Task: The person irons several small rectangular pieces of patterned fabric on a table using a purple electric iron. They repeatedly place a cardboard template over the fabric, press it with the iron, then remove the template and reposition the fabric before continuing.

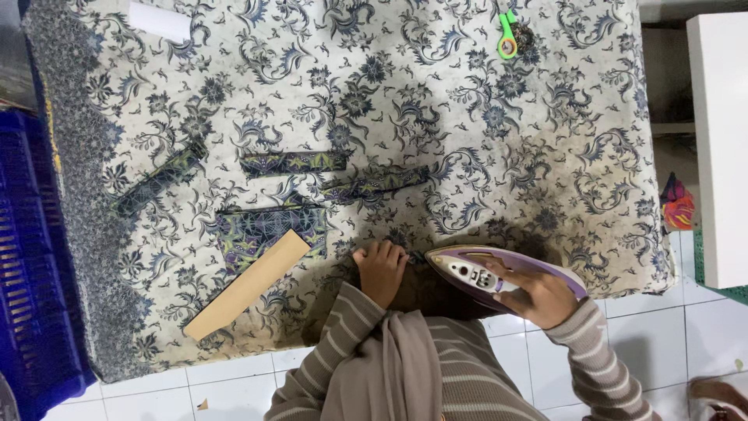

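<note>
Iron [491, 273], purple and white, sits at the near edge of the table [467, 101], tip pointing toward your left hand [382, 269]. Your right hand [538, 296] is wrapped around its handle, fingers curled over the top in a firm grip. Your left hand lies just beside the iron's tip, fingers bent and pressing down on a small dark fabric piece [415, 256] on the floral cloth; only a sliver of that piece shows, so you cannot tell its shape.

The table is covered by a cream cloth with a blue-grey flower pattern. To the left of your left hand lies a tan card strip [248, 284], tilted, its upper end overlapping a dark patterned patch [265, 226]. Farther from you lie three narrow dark strips: one [294, 162] straight across, one [378, 185] slightly slanted just beside it, and one [160, 181] slanted, well apart to the left. A green tool [507, 35] rests near the far edge, and a white roll [160, 21] at the far left corner. A blue crate [27, 257] stands on the left side of the table, over white floor tiles.
</note>
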